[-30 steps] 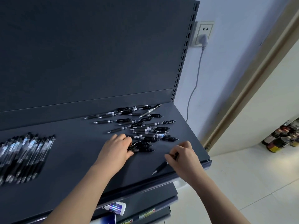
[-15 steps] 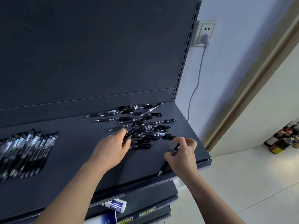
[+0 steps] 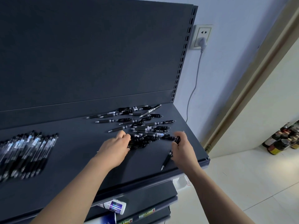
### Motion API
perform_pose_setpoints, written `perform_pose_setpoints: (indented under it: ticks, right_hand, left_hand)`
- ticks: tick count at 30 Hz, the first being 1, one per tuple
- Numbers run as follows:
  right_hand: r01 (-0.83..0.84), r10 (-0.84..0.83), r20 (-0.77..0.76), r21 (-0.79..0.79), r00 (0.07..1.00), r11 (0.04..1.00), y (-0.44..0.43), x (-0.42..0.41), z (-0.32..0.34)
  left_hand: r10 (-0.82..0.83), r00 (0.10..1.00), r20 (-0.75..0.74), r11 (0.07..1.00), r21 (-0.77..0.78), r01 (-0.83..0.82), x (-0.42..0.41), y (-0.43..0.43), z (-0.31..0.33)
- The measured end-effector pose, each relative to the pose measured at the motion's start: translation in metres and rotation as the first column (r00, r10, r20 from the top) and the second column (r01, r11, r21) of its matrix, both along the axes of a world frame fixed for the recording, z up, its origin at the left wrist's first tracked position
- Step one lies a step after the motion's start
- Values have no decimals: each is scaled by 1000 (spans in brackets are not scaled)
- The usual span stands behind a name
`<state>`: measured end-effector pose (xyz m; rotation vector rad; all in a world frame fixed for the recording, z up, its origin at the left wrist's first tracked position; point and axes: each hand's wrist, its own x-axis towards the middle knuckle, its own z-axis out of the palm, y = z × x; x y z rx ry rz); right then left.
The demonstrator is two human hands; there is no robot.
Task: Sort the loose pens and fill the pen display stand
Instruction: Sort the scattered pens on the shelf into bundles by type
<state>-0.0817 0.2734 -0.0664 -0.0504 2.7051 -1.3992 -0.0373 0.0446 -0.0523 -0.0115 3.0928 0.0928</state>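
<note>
Black-and-clear barrels first: a row of pens (image 3: 27, 152) lies side by side on the dark grey shelf (image 3: 72, 167), well out to the left of the left hand's fingers, tips towards the front edge. Across to the left hand (image 3: 115, 146): palm down, fingers bent over the near-left corner of the loose pens (image 3: 145, 125). They are curled onto a small bunch of dark barrels that pokes out to the right from under the fingertips. The rest of that heap fans out beyond and to the right of those fingers, pens crossing at all angles, the farthest up by the back panel.

Next, the right hand (image 3: 184, 147), just right of the heap's near edge — it grips a single black pen (image 3: 168, 157), fingers and thumb curled round the upper barrel. The clicker end shows above the thumb, touching or nearly touching the nearest loose pen; I can't tell which. The tip slants down and to the left below the fingers, close to the shelf's front lip.

Over on the far right, well past both hands — a white wall socket (image 3: 201, 36) with a plug in it and a cable hanging down, and bottles (image 3: 284, 139) standing on the pale floor.
</note>
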Motion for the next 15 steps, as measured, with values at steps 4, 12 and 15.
perform_pose_setpoints:
  ticks: [4, 12, 15]
  right_hand:
    - [-9, 17, 116, -71, 993, 997, -3, -14, 9]
    - [24, -49, 128, 186, 991, 982, -7, -33, 4]
    - [-9, -29, 159, 233, 987, 972, -6, -40, 2]
  left_hand:
    - [-2, 999, 33, 1000, -10, 2, -2, 7, 3]
    - [22, 997, -74, 999, -29, -24, -9, 1, 6]
    - [37, 993, -116, 998, -51, -43, -22, 1, 5]
